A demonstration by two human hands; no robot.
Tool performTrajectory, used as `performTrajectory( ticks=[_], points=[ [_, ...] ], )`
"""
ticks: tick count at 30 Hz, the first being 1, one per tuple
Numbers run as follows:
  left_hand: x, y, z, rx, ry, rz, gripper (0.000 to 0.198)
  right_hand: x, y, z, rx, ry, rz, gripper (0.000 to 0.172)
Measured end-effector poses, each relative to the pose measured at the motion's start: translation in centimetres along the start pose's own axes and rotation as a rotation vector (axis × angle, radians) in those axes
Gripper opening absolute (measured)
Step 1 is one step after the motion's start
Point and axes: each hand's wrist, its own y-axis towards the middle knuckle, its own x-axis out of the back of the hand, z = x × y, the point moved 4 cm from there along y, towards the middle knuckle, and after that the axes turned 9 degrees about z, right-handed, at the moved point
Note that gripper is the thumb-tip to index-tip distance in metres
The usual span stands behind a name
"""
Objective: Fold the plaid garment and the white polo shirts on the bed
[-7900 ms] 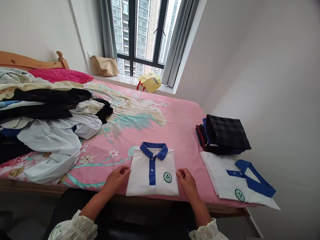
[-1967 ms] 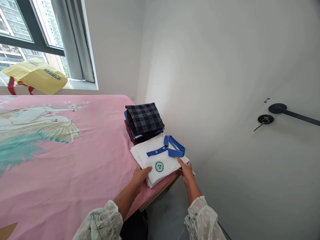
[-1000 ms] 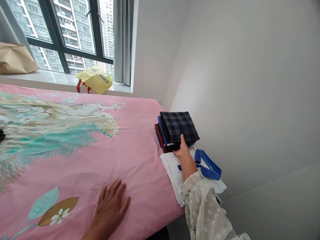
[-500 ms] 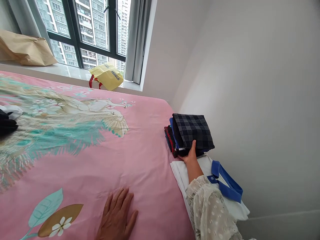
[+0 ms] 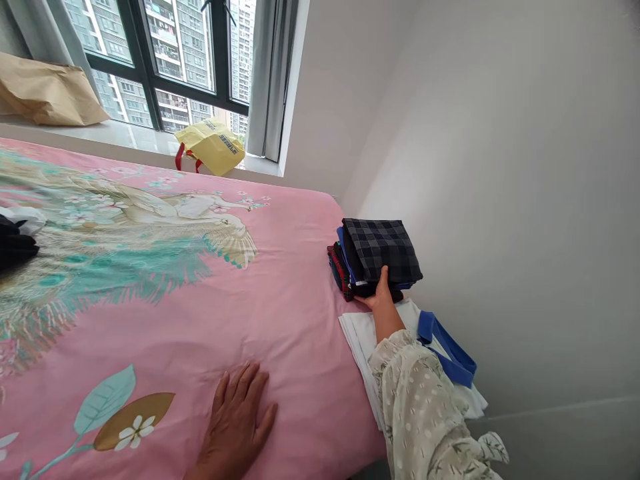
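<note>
My left hand [image 5: 236, 420] lies flat and open on the pink bedsheet [image 5: 165, 293] near the front edge. My right hand [image 5: 381, 297] reaches across the folded white polo shirts with blue collars [image 5: 440, 353] and grips the near edge of a stack of folded dark clothes [image 5: 375, 263], topped by a dark plaid piece. The thumb rests on the plaid top; the other fingers are hidden under the stack. My right sleeve covers part of the white shirts.
The white wall [image 5: 500, 200] runs close along the bed's right edge. A yellow bag [image 5: 210, 143] and a brown paper bag [image 5: 45, 97] sit on the window sill. Dark and white clothing [image 5: 15, 237] shows at the left edge.
The folded white polo went from the bed's middle onto the white stack at the right. Since then my left hand lies flat on the sheet and my right hand has taken hold of the dark stack.
</note>
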Motion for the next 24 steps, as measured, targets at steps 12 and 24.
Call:
performTrajectory(
  ticks=[12,24],
  points=[
    [1.1,0.6,-0.7,0.072,-0.108,0.072,0.046,1.1,-13.4,-4.7,0.356,-1.262,-0.073,0.046],
    [1.4,0.5,-0.8,0.072,-0.096,0.075,0.044,-0.5,-12.3,-5.1,0.311,-1.746,-0.169,0.041]
  ],
)
